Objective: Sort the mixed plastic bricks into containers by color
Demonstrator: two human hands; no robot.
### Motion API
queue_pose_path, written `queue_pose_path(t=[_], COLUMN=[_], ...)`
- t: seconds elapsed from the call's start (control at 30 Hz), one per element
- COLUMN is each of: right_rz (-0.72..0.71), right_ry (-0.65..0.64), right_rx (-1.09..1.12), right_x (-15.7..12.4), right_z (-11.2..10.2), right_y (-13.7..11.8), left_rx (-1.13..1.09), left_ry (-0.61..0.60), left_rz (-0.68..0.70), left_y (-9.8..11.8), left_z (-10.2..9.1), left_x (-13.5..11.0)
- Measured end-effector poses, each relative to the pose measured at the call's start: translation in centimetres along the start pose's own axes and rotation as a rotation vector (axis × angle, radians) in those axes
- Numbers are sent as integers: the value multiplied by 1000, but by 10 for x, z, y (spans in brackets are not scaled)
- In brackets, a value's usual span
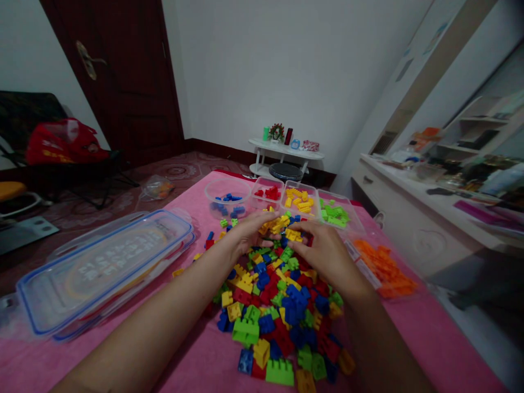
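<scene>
A big heap of mixed plastic building bricks (278, 305) in red, blue, yellow and green lies on a pink cloth (409, 338). My left hand (248, 234) and my right hand (323, 251) reach over the far end of the heap, fingertips meeting. Both hands curl around a small bunch of yellow bricks (284, 226). Behind them stand clear tubs: a round one with blue bricks (228, 197), one with red bricks (268, 192), one with yellow bricks (300, 198) and one with green bricks (336, 212). Orange bricks (382, 267) lie in a tub at the right.
Stacked clear lids with blue rims (102, 267) lie at the left on the cloth. A white dresser (413, 218) runs along the right. A small white side table (286, 150) stands by the far wall, a dark door (118, 76) at the back left.
</scene>
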State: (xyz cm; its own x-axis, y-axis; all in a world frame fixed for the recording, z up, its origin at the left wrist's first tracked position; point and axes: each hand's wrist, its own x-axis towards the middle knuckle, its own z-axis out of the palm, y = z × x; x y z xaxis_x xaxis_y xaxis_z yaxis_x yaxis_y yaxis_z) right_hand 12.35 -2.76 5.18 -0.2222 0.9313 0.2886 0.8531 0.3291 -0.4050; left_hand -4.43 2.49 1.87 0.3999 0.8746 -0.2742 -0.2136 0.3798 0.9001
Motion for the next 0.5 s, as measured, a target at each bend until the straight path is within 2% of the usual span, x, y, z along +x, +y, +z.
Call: queue_pose_path(t=[0.1, 0.27, 0.37, 0.5], right_rz=[-39, -97, -96, -123], right_ry=[107, 180, 254, 321], right_rx=[137, 247, 233, 214], right_x=[1, 1, 1, 1], right_z=[6, 12, 6, -1], right_y=[-5, -6, -5, -3], left_rx=[-91, -255, -299, -244], left_ry=[-100, -256, -231, -125], left_rz=[-80, -176, -179, -66], left_y=[-7, -12, -14, -8], left_z=[7, 9, 8, 5], left_x=[1, 3, 4, 2])
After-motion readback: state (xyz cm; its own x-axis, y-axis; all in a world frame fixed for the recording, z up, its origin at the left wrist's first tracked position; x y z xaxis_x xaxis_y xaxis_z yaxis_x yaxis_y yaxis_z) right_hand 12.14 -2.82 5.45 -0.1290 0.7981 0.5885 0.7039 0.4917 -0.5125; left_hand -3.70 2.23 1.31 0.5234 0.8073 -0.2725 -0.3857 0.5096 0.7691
